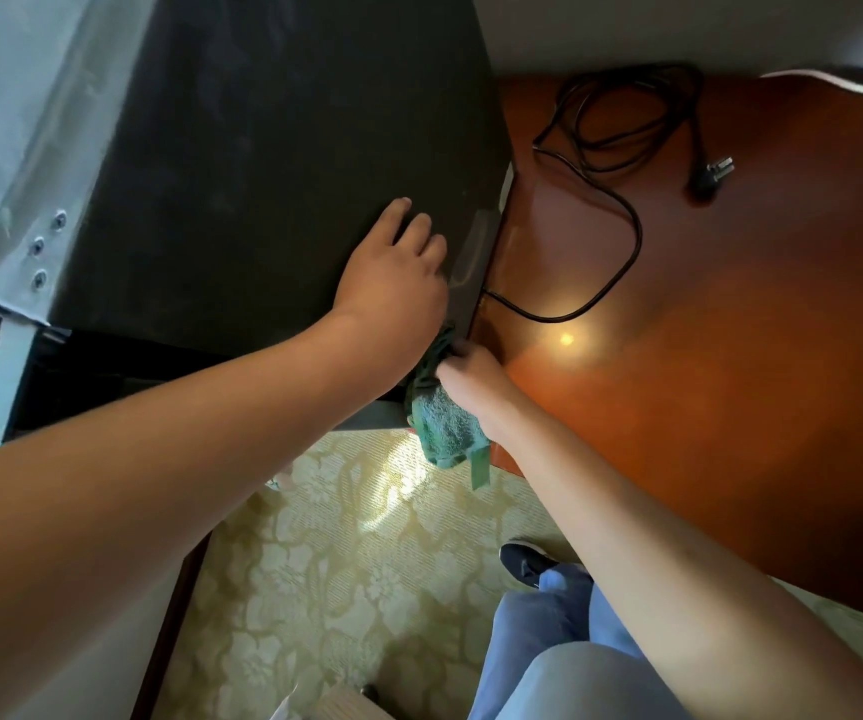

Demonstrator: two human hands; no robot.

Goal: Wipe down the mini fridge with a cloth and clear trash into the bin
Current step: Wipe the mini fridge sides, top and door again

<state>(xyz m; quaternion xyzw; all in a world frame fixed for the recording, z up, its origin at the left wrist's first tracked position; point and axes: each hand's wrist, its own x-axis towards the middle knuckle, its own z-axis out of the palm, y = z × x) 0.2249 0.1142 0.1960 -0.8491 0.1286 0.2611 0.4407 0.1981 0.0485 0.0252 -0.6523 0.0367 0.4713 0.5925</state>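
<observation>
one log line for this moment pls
left hand flat on mini fridge top | right hand grips green cloth at fridge side | power cord unplugged on desk

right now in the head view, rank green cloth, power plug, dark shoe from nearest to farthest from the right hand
1. green cloth: gripped in the right hand, at the fridge's lower corner.
2. dark shoe: below, on the patterned floor.
3. power plug: up and right, on the wooden surface.
</observation>
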